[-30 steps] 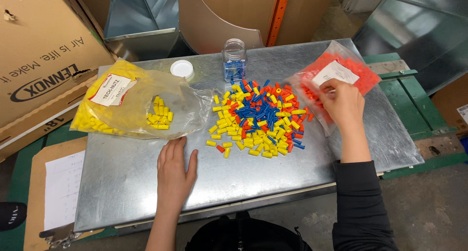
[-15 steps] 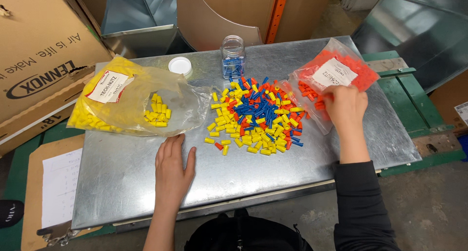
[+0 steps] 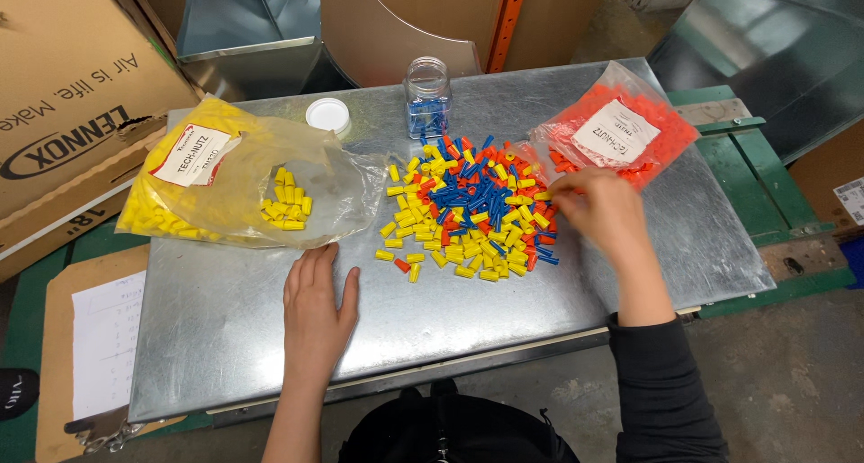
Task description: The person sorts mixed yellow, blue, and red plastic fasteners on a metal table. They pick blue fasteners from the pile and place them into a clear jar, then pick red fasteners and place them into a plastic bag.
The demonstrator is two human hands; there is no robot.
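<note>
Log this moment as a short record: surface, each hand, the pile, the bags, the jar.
surface: sheet-metal table
left hand: flat on the metal, palm down, holding nothing
right hand: fingers at the right edge of the pile; grasp unclear
pile: loose yellow, blue and red-orange small caps, mixed
yellow bag: clear, part full of yellow caps, left of pile
orange bag: clear, orange caps, behind right hand
jar: clear, blue caps inside, open; white lid lies apart

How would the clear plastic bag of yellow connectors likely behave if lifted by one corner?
The bag of yellow connectors looks thin and wrinkled, so it would probably sag. Its mouth seems to lie open toward the left hand, so loose pieces might spill.
</note>
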